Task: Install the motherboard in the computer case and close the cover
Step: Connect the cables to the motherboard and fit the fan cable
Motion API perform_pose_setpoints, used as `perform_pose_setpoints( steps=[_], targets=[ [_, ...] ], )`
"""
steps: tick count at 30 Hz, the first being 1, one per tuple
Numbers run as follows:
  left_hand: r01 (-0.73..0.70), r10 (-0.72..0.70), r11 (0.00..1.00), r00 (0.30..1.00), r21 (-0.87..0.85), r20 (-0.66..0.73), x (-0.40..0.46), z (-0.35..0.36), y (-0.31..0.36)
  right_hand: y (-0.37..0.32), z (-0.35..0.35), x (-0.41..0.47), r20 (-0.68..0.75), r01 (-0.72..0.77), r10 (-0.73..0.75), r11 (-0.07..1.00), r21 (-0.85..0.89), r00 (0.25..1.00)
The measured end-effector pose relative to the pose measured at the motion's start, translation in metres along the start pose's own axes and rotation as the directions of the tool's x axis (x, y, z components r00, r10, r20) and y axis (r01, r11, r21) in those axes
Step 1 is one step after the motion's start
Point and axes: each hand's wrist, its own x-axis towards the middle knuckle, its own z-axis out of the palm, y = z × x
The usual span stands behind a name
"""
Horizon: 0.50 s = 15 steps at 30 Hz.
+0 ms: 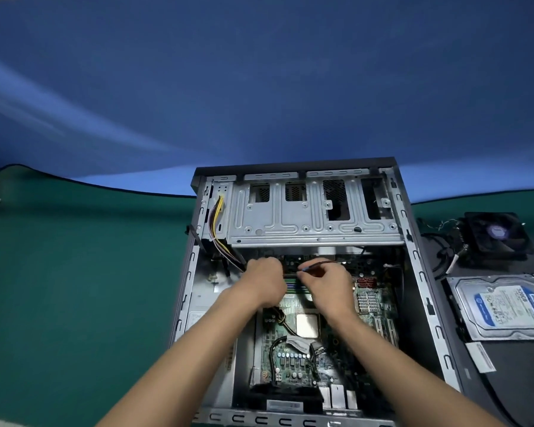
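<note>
An open grey computer case (420,272) lies flat on a green mat, its side cover off. The green motherboard (293,365) sits inside it, with the bare CPU (306,325) at its middle. Both my hands work at the board's far edge, by the memory slots. My left hand (264,280) is curled over a bundle of power cables (219,238) that comes down from the case's upper left; what its fingers hold is hidden. My right hand (327,288) pinches a thin dark cable (321,264) with a small connector at its tip.
A silver drive cage (315,211) spans the far end of the case. To the right, on a dark panel (512,365), lie a hard drive (503,306) with a blue label and a black cooler fan (497,235) with trailing wires. Green mat (74,288) stretches left.
</note>
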Motion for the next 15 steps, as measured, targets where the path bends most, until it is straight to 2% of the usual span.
perform_pose_setpoints(
  steps=[3,7,8,11,13,15],
  targets=[
    [0.018,-0.024,0.999,0.988,0.04,0.155,0.012,-0.002,-0.006,0.003,0.005,0.009,0.01,0.04,-0.039,0.993,-0.112,0.999],
    [0.097,-0.075,0.992,0.967,-0.08,0.244,0.028,-0.006,-0.018,0.002,0.013,0.016,0.05,0.078,-0.069,0.973,-0.219,0.996],
    [0.141,-0.09,0.975,0.957,-0.173,0.276,0.031,-0.007,-0.02,0.001,0.014,0.018,0.059,0.084,-0.072,0.967,-0.239,0.996],
    [0.301,-0.148,0.821,0.932,-0.484,0.33,0.036,-0.008,-0.03,0.002,0.018,0.023,0.077,0.076,-0.055,0.953,-0.293,0.995],
    [0.331,-0.201,0.718,0.941,-0.612,0.273,0.04,-0.007,-0.036,0.005,0.021,0.026,0.078,0.031,-0.006,0.948,-0.317,0.997],
    [0.323,-0.227,0.67,0.946,-0.669,0.229,0.045,-0.005,-0.04,0.008,0.024,0.027,0.078,-0.016,0.044,0.945,-0.325,0.996]
  ],
)
